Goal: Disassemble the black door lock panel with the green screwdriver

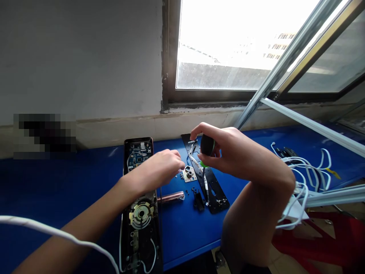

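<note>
My right hand [225, 146] is wrapped round the black handle of a screwdriver [207, 146] with a green collar. Its thin shaft points down over a black perforated plate [215, 186], beside a white cable [198, 165]; whether the tip touches anything is unclear. My left hand [164, 167] is closed, its fingertips together just left of a small square board [189, 174] with a round part on it. What those fingers hold, if anything, is hidden. Under my left forearm lies an opened long black casing [141, 241], showing a blue circuit board [138, 159] and a round metal part [141, 215].
Loose screws [194, 189], a black plastic piece [199, 201] and a copper-coloured tube [172, 196] lie on the blue tabletop [182, 236]. White cables [310, 167] are heaped at right by metal framing [316, 123]. Another white cable [57, 234] crosses my left forearm. A red stool [325, 243] stands below.
</note>
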